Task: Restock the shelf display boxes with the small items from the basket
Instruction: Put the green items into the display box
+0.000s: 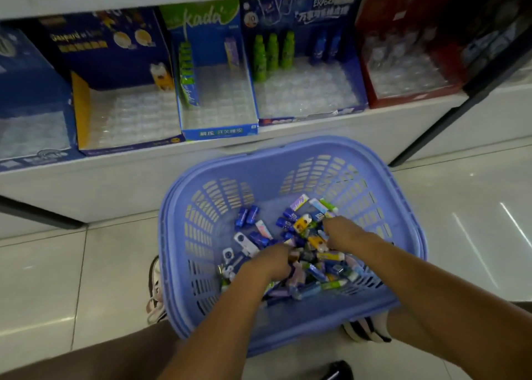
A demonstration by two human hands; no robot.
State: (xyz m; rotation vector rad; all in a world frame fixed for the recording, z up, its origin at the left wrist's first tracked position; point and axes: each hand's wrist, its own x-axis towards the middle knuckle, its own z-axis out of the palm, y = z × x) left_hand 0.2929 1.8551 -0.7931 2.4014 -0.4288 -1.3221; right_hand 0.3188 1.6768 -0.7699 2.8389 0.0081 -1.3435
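A blue plastic basket (288, 161) sits on the floor in front of the shelf, holding a heap of small packaged items (302, 244) in blue, yellow, green and white. Both my hands reach down into the heap. My left hand (270, 260) is curled into the items at the middle and seems to grip some of them. My right hand (344, 231) lies fingers-down on the items further right; its fingertips are hidden. On the shelf above stand open display boxes: a dark blue one (121, 97), a Kada box (213, 86) and an eraser box (305, 71).
A red display box (403, 63) stands at the right, another blue box (31, 97) at the far left. A black shelf post (431, 126) slants down on the right. My shoes (157, 290) stand beside the basket on the tiled floor.
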